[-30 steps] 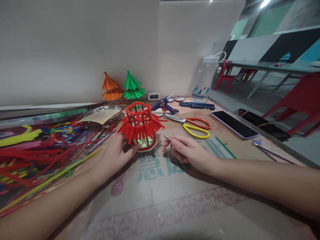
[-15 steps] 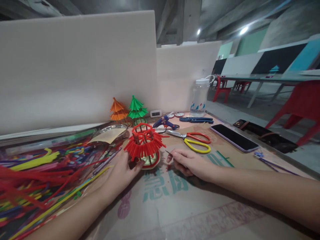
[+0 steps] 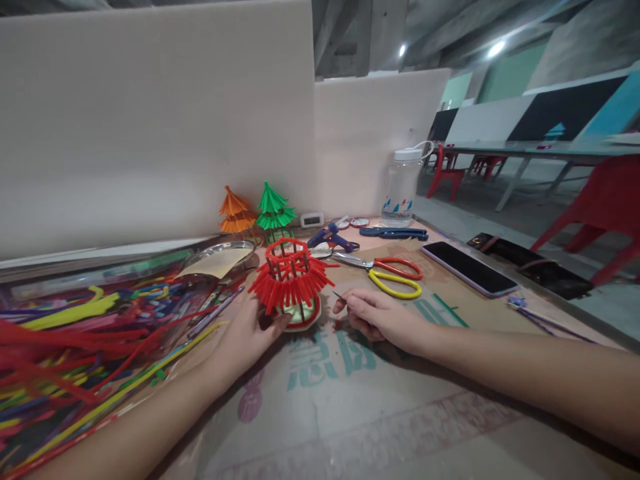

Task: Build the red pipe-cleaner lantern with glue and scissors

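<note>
A small red pavilion model [image 3: 291,280] made of pipe-cleaner pieces on thin posts stands on a round base at the middle of the cardboard-covered table [image 3: 360,407]. My left hand [image 3: 247,333] rests against its left side, thumb touching the base. My right hand [image 3: 375,315] lies just right of the model, fingers pinched on a thin dark stick [image 3: 340,296] whose tip points toward the model.
Piles of coloured pipe cleaners [image 3: 75,333] fill the left. A metal dish [image 3: 220,259], orange [image 3: 236,212] and green [image 3: 274,208] models, glue gun [image 3: 331,238], scissors [image 3: 390,273], water bottle [image 3: 403,185] and phone [image 3: 467,268] lie behind and right. White partition boards stand behind.
The camera tilted upward, showing more of the wall and ceiling. Both hands stay by the red model; the left thumb has shifted slightly under its fringe.
</note>
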